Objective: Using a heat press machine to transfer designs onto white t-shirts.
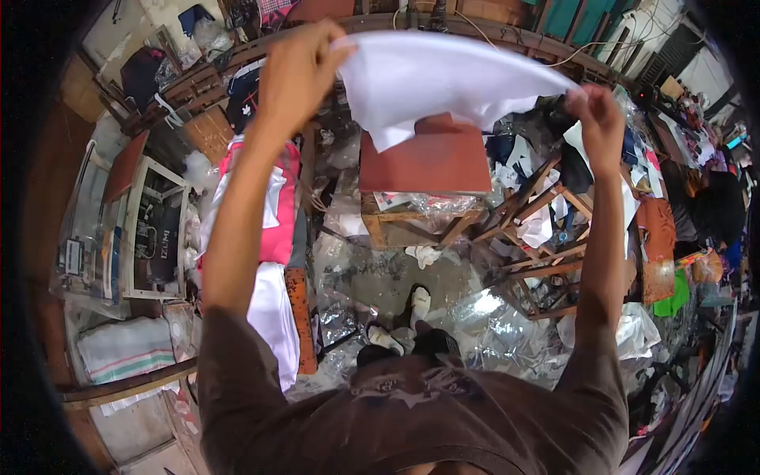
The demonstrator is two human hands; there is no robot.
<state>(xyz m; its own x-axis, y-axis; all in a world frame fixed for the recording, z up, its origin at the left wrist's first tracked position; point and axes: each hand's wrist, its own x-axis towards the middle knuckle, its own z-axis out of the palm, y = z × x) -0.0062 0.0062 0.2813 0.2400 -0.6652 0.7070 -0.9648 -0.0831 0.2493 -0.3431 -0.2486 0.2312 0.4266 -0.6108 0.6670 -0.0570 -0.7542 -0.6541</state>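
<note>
A white piece of cloth (435,75) is stretched between my two raised hands, its lower edge hanging loose and uneven. My left hand (305,67) pinches its upper left corner, fingers closed on the fabric. At the opposite end my right hand (598,119) grips the other corner, slightly smeared by motion. The cloth hangs over a reddish-brown board (427,162) on a low wooden table (376,226) and hides its far part. Whether the cloth is a cut panel or a garment, I cannot tell.
Left of me, pink and white fabric (277,233) and a white cloth (273,317) lie on a wooden bench (301,332). Wooden stools (546,265) lean at the right among scraps. Clear plastic (483,328) litters the floor around my feet. A white-framed cabinet (154,229) stands far left.
</note>
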